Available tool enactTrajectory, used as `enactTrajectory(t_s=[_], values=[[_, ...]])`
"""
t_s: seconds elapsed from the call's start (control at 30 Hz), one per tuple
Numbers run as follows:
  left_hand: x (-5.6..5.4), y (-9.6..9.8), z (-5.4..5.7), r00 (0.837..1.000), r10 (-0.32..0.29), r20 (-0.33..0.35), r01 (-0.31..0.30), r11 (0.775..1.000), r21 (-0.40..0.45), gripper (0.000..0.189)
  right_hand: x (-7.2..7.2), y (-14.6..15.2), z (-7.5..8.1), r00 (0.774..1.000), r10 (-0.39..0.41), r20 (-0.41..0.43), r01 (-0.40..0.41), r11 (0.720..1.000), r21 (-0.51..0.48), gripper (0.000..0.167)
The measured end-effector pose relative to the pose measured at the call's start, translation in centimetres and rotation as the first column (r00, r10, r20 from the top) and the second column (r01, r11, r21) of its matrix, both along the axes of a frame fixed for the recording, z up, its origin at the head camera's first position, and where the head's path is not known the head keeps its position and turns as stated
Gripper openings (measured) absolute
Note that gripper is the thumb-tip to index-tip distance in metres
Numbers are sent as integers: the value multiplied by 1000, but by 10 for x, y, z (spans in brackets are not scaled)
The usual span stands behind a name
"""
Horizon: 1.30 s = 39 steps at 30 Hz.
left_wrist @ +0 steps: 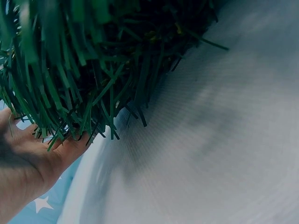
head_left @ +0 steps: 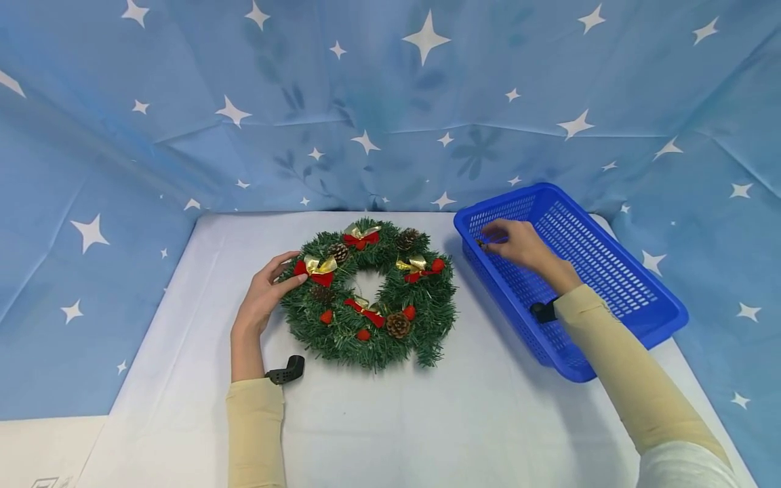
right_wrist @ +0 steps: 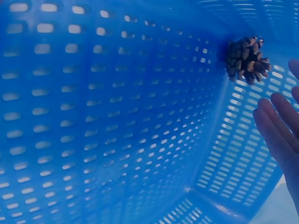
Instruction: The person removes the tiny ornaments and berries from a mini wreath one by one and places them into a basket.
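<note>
A green wreath (head_left: pixel 378 349) lies on the white tablecloth, decorated with red and gold bows, pine cones and small red berries. My left hand (head_left: pixel 264 293) holds its left edge, thumb over the greenery beside a bow. In the left wrist view, green bristles cover part of the left hand (left_wrist: pixel 35 161). My right hand (head_left: pixel 518 242) reaches into the blue basket (head_left: pixel 634 271) near its back left corner. In the right wrist view a loose pine cone (right_wrist: pixel 247 60) sits in the basket, just beyond the loosely extended fingers (right_wrist: pixel 271 123) of that hand.
Blue fabric with white stars (head_left: pixel 426 38) hangs behind and at both sides of the table. The basket's perforated walls (right_wrist: pixel 93 107) rise around my right hand. A black wrist camera (head_left: pixel 288 370) sits on my left wrist, close to the wreath's lower left.
</note>
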<state>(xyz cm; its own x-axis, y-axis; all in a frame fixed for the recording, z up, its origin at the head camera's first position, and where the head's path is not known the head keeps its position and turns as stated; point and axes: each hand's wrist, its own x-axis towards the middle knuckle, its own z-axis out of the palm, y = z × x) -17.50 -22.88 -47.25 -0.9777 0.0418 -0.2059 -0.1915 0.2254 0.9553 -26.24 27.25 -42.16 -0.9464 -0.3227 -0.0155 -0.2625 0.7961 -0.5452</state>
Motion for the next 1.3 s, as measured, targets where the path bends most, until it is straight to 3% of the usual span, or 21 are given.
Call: enactTrajectory(t_s=[0.3, 0.63, 1.3], values=[[0, -2, -5, 1000, 1, -23, -1, 1000, -1, 66, 3, 1, 13, 1000, 12, -16, -12, 1000, -13, 34], [2, -1, -2, 1000, -3, -24, 3, 1000, -2, 66, 7, -3, 30, 1000, -20, -16, 19, 999, -35, 38], [2, 0, -1, 999, -3, -37, 2, 1000, -13, 66, 9, -22, 60, 1000, -2, -21, 0, 995, -98, 41]])
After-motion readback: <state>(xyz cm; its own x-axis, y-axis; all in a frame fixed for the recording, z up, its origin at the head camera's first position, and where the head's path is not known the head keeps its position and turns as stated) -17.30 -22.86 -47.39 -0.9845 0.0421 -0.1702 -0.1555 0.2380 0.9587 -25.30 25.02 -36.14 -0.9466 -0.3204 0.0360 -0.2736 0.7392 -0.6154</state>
